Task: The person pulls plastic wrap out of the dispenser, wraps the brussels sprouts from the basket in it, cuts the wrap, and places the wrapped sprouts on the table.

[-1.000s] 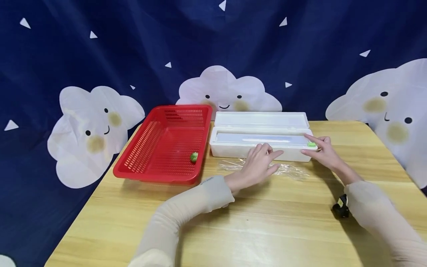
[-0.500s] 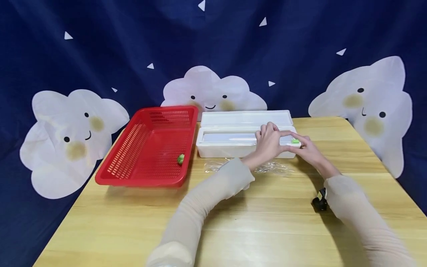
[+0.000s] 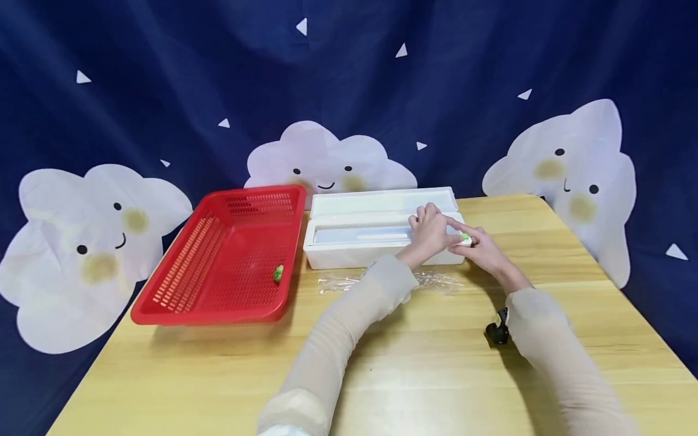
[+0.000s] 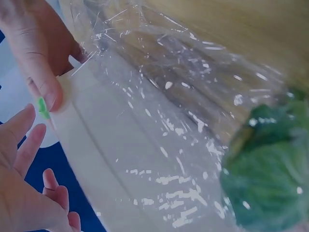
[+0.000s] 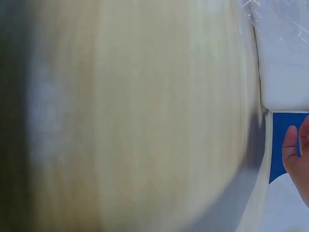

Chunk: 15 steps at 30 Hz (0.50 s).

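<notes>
Near the far edge of the worktop, a right hand grips one end of the white box; a left hand, fingers loosely parted, hangs beside the green tab. A slackened grip could let the box skid over the clear film.

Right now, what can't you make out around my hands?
Head view: the middle of the clear wrap, behind the left sleeve; the green piece, too small to identify.
Left wrist view: the leafy vegetable, cut off at right.
Right wrist view: most of one hand, past the right edge.
</notes>
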### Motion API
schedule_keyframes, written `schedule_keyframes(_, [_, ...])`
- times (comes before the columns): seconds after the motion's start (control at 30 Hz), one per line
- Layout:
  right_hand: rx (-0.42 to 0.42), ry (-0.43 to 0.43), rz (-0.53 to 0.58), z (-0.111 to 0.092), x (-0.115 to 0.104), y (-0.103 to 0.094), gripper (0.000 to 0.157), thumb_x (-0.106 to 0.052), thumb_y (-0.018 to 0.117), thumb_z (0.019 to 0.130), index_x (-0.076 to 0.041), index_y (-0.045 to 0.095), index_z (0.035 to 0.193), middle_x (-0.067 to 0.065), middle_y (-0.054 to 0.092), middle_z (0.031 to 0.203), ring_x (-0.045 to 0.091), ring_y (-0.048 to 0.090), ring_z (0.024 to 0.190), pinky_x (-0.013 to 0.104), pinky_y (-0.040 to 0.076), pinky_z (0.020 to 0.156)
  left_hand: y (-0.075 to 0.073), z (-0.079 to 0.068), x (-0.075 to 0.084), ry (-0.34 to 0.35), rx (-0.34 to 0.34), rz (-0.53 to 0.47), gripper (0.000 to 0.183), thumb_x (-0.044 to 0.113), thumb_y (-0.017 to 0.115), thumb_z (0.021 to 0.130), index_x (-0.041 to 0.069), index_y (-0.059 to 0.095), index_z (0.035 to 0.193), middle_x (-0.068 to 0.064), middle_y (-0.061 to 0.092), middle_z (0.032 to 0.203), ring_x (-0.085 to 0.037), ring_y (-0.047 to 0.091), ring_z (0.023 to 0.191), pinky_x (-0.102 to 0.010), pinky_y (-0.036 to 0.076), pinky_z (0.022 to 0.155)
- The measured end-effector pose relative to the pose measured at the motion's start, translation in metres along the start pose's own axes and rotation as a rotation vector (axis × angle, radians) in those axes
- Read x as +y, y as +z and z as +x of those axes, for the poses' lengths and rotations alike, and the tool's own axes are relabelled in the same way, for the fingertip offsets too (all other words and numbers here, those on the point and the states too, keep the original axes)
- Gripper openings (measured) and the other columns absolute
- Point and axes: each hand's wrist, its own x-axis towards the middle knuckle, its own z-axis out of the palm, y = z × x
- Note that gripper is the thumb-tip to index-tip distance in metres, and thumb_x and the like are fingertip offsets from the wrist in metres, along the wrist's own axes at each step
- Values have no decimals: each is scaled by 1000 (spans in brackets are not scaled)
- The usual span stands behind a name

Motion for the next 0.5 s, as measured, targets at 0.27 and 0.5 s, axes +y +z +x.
schedule_keyframes(0.27, [60,-10,-23,-12,-25,10,57,4,63,79,10,38,130,7,33,80,16,33,74,20,32,58,12,3,2,74,22,121,18,49,65,78,40,71,92,7,41,101,-14,34,99,-32,24,82])
schedule_keyframes(0.5, [119,-66,-47,-10,-24,6,53,7,65,76,13,42,124,11,37,80,13,34,70,18,31,56,6,7,4,144,20,142,14,43,64,81,39,71,92,7,40,102,-14,32,101,-34,21,88])
